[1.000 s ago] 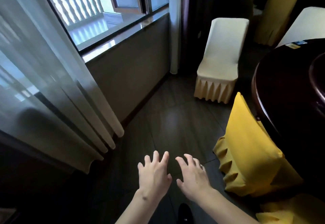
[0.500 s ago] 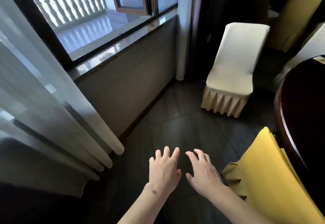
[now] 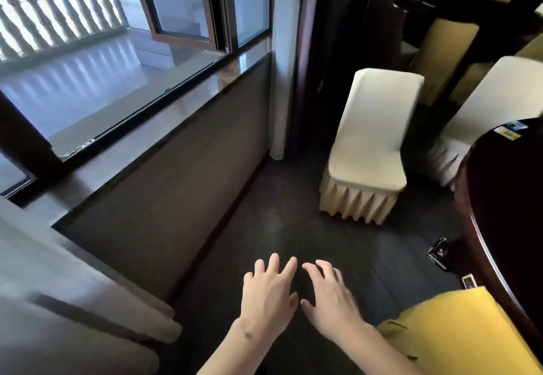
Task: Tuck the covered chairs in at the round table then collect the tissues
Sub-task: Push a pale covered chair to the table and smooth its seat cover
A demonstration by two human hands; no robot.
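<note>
head view | head-mounted | faces forward-down | near floor (image 3: 293, 227)

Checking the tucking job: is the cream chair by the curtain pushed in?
Out. The cream chair stands apart from the round table, bare floor between.

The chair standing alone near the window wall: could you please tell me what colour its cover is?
Cream, with a pleated skirt; the chair shows best in the head view.

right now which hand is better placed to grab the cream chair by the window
Right, probably. The cream chair stands ahead to the right; the right hand is on that side, open and empty. The left hand would reach across.
</note>
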